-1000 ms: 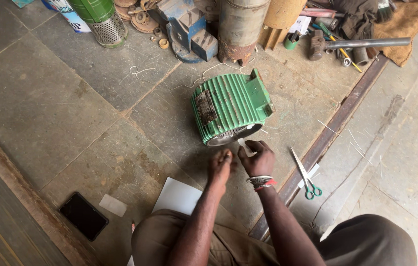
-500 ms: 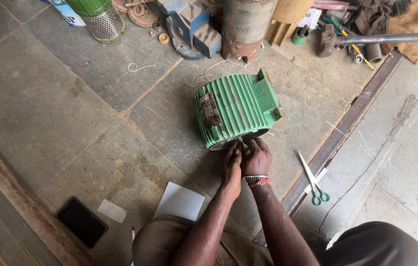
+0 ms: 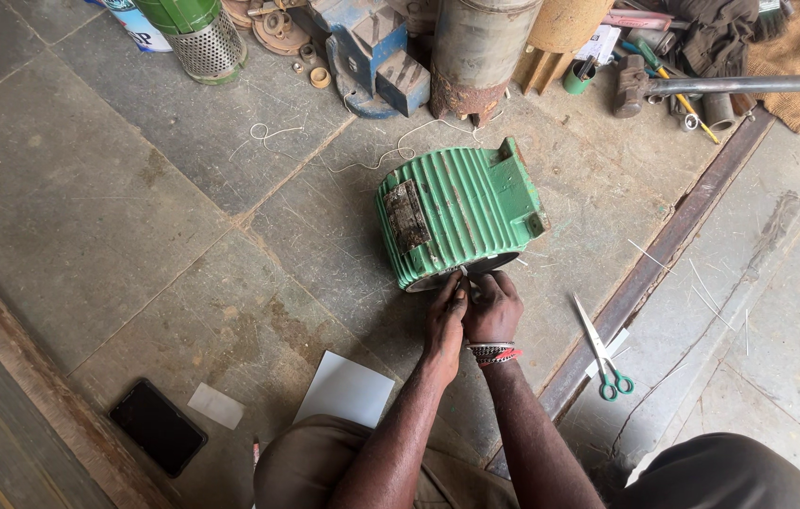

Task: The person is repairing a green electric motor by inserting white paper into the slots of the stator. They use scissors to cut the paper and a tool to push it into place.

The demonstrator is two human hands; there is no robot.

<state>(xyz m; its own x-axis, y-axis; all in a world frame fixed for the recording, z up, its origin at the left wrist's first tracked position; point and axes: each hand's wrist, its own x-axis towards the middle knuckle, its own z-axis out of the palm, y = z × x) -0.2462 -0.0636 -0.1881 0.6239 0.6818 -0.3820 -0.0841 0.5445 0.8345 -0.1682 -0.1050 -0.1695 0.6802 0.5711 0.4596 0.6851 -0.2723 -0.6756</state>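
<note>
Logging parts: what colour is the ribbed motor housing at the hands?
Green, with a rusty patch on its side; the ribbed motor housing shows in the head view.

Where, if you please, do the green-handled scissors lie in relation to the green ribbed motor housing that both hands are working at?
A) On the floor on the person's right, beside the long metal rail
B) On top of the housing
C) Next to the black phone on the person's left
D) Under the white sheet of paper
A: the scissors lie flat on the floor right of both hands, against the metal rail, apart from the green motor housing.
</note>
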